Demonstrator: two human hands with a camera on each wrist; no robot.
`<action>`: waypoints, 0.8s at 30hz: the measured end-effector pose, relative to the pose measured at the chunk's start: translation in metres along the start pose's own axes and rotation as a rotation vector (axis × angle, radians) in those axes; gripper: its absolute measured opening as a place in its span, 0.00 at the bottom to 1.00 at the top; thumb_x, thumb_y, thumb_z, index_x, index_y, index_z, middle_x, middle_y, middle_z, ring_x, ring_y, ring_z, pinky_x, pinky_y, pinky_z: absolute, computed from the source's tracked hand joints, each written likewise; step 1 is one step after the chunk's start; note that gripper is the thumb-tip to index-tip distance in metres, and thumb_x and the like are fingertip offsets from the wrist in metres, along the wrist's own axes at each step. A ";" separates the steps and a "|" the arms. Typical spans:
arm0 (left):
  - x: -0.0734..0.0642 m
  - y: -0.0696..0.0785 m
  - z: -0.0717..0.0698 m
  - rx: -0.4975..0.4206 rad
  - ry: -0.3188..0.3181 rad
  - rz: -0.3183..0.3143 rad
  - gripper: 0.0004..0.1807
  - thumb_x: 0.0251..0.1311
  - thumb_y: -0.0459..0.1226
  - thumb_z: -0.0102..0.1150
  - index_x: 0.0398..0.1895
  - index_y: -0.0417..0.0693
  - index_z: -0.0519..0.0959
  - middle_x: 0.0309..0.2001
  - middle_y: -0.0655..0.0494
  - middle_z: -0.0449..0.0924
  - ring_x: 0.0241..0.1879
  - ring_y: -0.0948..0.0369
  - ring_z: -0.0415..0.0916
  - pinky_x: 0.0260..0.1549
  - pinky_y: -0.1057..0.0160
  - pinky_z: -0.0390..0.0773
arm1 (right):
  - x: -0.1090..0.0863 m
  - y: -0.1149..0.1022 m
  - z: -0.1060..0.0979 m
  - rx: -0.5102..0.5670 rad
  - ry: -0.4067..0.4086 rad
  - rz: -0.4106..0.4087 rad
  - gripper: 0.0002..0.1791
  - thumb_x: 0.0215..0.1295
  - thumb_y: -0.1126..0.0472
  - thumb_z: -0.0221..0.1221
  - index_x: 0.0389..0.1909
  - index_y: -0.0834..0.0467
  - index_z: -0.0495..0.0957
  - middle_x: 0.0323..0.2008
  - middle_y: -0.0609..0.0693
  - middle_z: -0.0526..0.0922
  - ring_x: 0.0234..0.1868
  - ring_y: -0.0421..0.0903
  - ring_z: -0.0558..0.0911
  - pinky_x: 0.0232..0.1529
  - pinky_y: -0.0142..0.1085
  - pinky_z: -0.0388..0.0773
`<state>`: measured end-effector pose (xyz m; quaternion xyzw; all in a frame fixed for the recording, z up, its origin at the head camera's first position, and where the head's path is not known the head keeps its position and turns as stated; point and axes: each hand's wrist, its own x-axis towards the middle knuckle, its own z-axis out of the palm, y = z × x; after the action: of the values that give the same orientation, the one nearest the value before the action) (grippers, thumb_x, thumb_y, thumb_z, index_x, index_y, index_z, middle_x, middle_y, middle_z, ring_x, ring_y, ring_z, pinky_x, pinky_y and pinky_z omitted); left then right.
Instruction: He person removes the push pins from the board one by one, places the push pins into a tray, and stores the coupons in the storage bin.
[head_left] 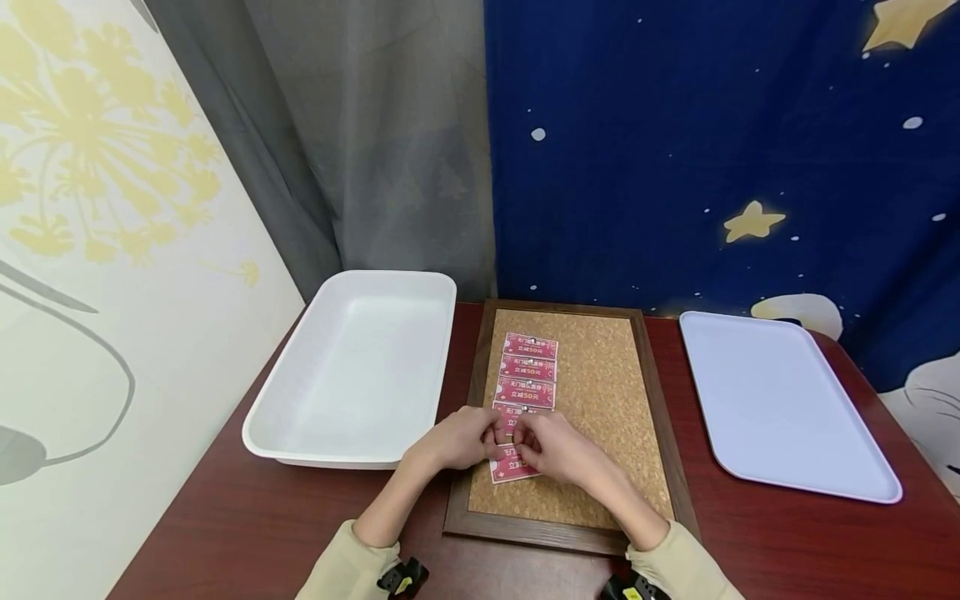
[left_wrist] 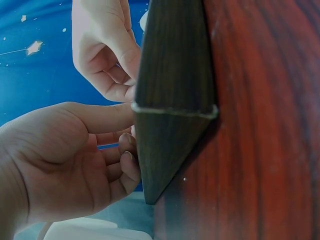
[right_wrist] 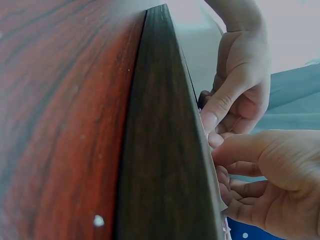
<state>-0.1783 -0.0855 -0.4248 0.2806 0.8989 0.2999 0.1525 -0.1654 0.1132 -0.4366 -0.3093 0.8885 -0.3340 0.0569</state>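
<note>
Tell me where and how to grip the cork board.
Grip the right rail of the wooden frame midway, thumb on top, probably coming from the right: the cork board lies flat, tabletop borders that side, and the red coupons run along the board's left half.

Top three red coupons (head_left: 528, 369): "立减50元" printed on each, smaller line above starts "无门", then too blurred. Fourth coupon (head_left: 507, 413): "无门" at start, rest mostly hidden. Bottom coupon (head_left: 508, 468): "立减" partly legible, remainder covered.
</note>
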 end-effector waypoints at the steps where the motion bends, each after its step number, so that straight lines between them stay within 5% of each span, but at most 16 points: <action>1: 0.000 0.000 0.000 0.002 0.001 -0.002 0.08 0.60 0.31 0.69 0.30 0.46 0.77 0.21 0.60 0.72 0.22 0.66 0.67 0.25 0.66 0.68 | 0.000 0.000 0.000 0.003 -0.002 0.003 0.06 0.59 0.75 0.60 0.30 0.62 0.77 0.23 0.43 0.76 0.22 0.34 0.73 0.24 0.30 0.74; 24: 0.000 0.000 0.000 -0.022 0.007 -0.015 0.10 0.60 0.32 0.69 0.28 0.48 0.76 0.19 0.60 0.69 0.21 0.66 0.65 0.24 0.66 0.66 | -0.003 0.006 0.001 0.044 0.047 0.006 0.05 0.54 0.72 0.61 0.27 0.59 0.78 0.21 0.41 0.78 0.22 0.32 0.75 0.25 0.29 0.76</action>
<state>-0.1784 -0.0858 -0.4244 0.2713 0.8981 0.3096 0.1547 -0.1653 0.1175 -0.4416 -0.2972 0.8831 -0.3603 0.0439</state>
